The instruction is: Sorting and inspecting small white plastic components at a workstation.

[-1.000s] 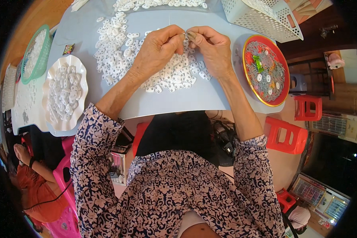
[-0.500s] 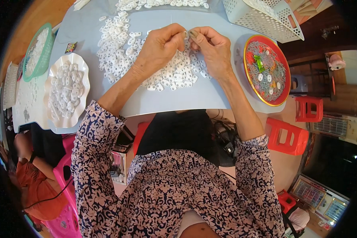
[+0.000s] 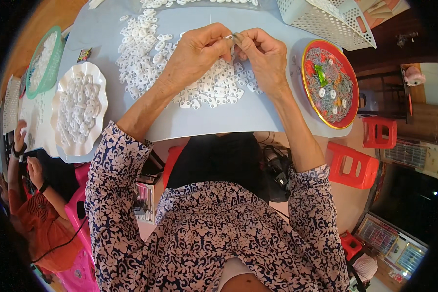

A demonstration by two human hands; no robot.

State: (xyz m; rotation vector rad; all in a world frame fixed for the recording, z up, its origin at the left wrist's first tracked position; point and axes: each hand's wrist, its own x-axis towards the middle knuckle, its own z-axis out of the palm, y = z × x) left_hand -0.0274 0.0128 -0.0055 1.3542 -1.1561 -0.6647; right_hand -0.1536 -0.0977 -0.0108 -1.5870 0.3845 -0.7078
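Observation:
Over a pile of small white plastic pieces with two round holes (image 3: 136,61), my two hands meet fingertip to fingertip. My left hand (image 3: 197,56) is closed in a pinch, with a bit of a white piece (image 3: 229,37) showing at its fingertips. Against it, my right hand (image 3: 265,56) pinches with thumb and forefinger; what they hold is too small to make out. To the right stands a red round tray with a gold rim (image 3: 349,64), filled with thin grey pieces (image 3: 343,90), a green wrapper (image 3: 320,75) and a few white pieces.
A scalloped white dish (image 3: 102,87) of white pieces stands at the left, a green basket (image 3: 53,75) beyond it. At the far right is a perforated basket (image 3: 311,19). Red stools (image 3: 353,165) stand on the floor. Another person's hand (image 3: 35,173) is at far left.
My hands stay together, the left shifted slightly right and its fingertips now against the right's. At far left, the other person's hands have risen into clearer view near the table edge.

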